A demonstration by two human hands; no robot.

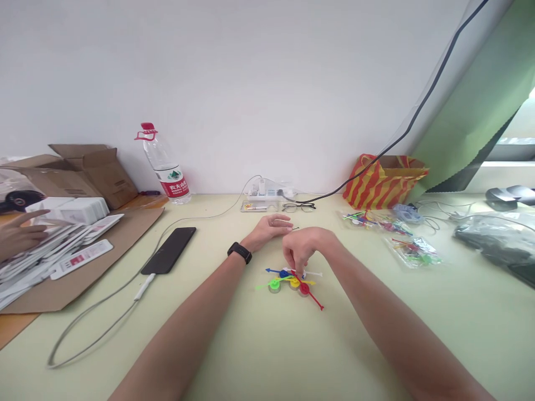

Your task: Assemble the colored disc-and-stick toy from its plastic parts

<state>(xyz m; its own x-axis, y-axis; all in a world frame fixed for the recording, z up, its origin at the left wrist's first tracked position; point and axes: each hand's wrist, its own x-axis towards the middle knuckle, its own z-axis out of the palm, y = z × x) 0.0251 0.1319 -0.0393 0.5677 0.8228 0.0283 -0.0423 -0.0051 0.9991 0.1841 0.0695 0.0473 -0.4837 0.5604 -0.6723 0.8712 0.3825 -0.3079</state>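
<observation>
A small cluster of coloured plastic pieces (292,280) lies on the pale green table (259,340): round green, yellow, red and blue discs with thin arrow-like sticks. My right hand (304,249) hangs over the cluster with fingertips pinched down onto the pieces near the blue and white ones. My left hand (270,229) rests flat on the table just behind, fingers stretched out to the right and holding nothing. A black watch (239,252) is on my left wrist.
A black phone (169,250) with a white cable lies to the left. Cardboard, white packets and another person's hand (16,233) are at far left. A water bottle (165,165), power strip, glasses (298,207), striped bag (383,181) and bags of coloured pieces (412,249) stand behind and right.
</observation>
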